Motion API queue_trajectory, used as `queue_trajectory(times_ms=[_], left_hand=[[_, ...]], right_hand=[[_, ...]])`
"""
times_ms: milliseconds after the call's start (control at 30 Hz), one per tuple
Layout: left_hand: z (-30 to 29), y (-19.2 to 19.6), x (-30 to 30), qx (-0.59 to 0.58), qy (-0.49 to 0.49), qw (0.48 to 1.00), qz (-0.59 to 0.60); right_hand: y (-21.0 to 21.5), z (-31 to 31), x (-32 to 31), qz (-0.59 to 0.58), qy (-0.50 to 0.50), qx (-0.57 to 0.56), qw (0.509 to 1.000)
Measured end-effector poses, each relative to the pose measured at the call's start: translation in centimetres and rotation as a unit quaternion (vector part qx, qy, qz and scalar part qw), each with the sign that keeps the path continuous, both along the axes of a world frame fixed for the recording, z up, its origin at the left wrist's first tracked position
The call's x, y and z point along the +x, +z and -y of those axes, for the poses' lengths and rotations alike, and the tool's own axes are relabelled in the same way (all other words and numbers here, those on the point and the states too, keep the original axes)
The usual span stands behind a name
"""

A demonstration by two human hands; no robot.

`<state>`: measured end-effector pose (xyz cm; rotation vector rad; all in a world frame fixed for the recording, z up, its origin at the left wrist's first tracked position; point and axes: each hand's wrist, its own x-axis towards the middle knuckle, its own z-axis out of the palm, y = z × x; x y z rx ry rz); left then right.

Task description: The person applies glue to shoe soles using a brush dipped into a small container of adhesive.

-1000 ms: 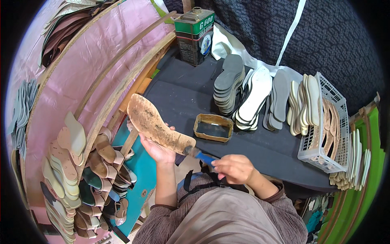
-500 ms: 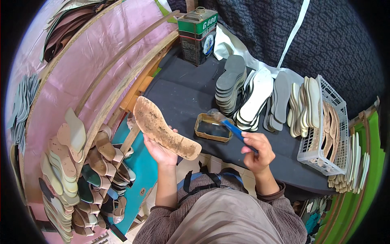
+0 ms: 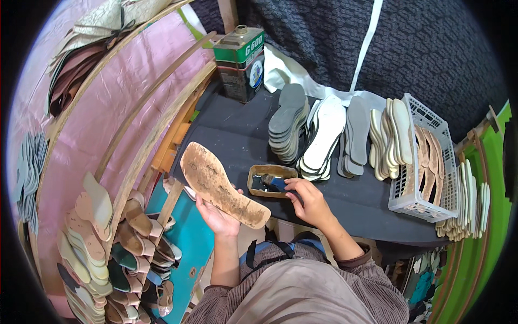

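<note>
My left hand [image 3: 217, 216] is raised in front of my chest, palm up, fingers curled under and thumb over the edge of a long tan shoe sole with a mottled, stained face [image 3: 222, 184]. The sole lies flat across that hand, slanting from upper left to lower right, its rounded end just beside the tray. My right hand [image 3: 308, 201] reaches forward over the table's near edge, fingers pinched shut on a blue-handled brush [image 3: 274, 183] whose dark head sits inside a small rectangular brown tray of dark glue [image 3: 271, 180].

The black cloth-covered table [image 3: 232, 135] runs across in front of me, backed by a dark patterned cloth wall [image 3: 431, 48]. On it stand a stack of grey soles [image 3: 288, 121], a leaning row of white and grey soles [image 3: 334, 135], and a white plastic basket [image 3: 426, 162] with tan insoles upright in it. A green and black square metal can [image 3: 240, 65] stands at the far left corner. To my left, a pink wall with curved wooden rails [image 3: 108, 119] holds more soles [image 3: 91, 237] stacked low.
</note>
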<state>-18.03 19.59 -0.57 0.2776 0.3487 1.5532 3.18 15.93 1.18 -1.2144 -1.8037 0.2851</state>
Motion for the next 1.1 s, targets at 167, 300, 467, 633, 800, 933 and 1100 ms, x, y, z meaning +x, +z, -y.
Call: queue_trajectory(times_ms=[167,300,467,633,800,933,1100], left_hand=[[0.6,0.5,1.0,0.003,-0.016,1.000,0.006],[1.4,0.9,2.8,0.005,-0.015,1.000,-0.017],[3.3,2.9,6.6,0.067,-0.028,0.997,-0.012],[6.3,3.7,11.9,0.154,-0.114,0.981,0.030],[9.8,5.1,18.1,0.128,-0.187,0.973,-0.042],[11.3,4.7,20.1,0.209,-0.247,0.944,-0.061],[12.7,2.9,20.5,0.182,-0.328,0.924,-0.073]], right_hand=[[1.5,1.1,0.7,0.057,-0.023,-0.021,0.998],[2.1,2.9,1.1,0.074,0.002,0.075,0.994],[4.1,5.3,0.5,0.014,0.065,0.056,0.996],[5.4,8.2,3.5,-0.068,0.039,-0.032,0.996],[6.3,12.2,10.1,-0.062,-0.057,-0.083,0.993],[8.6,14.6,18.7,-0.001,-0.286,0.024,0.958],[8.3,15.0,31.5,-0.083,-0.449,0.066,0.887]])
